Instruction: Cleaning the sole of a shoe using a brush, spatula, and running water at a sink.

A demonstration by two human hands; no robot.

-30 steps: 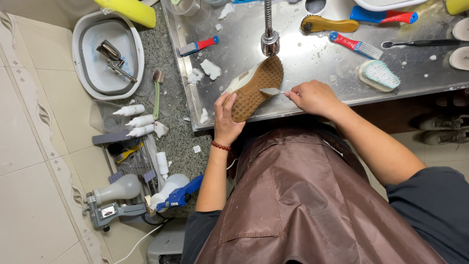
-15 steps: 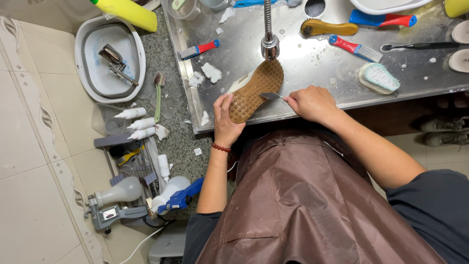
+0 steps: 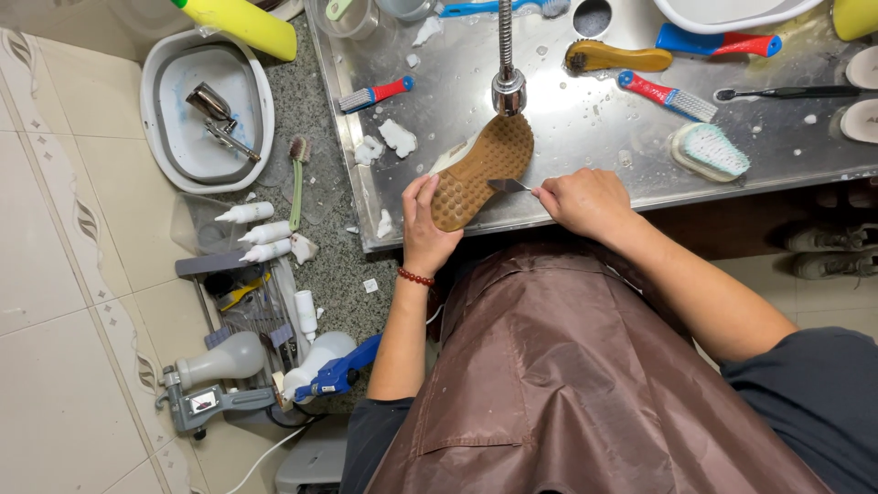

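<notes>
Head view: your left hand (image 3: 430, 233) grips the shoe (image 3: 480, 169), sole up, slanting to upper right, while your right hand (image 3: 585, 201) pinches a scraper (image 3: 508, 186) against it.

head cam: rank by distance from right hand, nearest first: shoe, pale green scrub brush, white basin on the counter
1. shoe, just to the left of the right hand, scraper tip on its sole.
2. pale green scrub brush, up and to the right.
3. white basin, far left.

Three small white squeeze bottles (image 3: 256, 233) beside grey rack (image 3: 240, 302)
</notes>
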